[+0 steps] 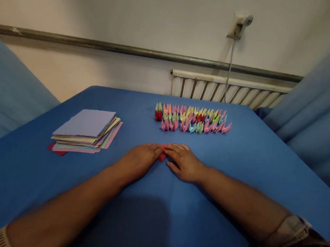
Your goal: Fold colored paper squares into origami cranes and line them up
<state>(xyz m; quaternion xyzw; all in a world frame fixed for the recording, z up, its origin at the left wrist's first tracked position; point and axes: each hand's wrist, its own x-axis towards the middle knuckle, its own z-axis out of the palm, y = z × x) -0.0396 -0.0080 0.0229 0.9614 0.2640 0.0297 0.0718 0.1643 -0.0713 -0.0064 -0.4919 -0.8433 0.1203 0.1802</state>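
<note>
A small folded piece of red origami paper (162,157) lies on the blue-covered table, its pointed lower end showing between my hands. My left hand (144,157) has its fingers closed together over the left side of the paper, pinning it down. From the right, my right hand (183,162) presses its fingertips along the paper's upper edge, with the thumb held a little apart below. Both hands cover much of the paper, so its full shape is hidden.
Folded paper cranes (193,119) in several colours stand in rows beyond my hands. A stack of coloured paper squares (85,123) sits at the left on the blue table cover (230,153). A radiator (212,87) and curtains (316,121) border the table.
</note>
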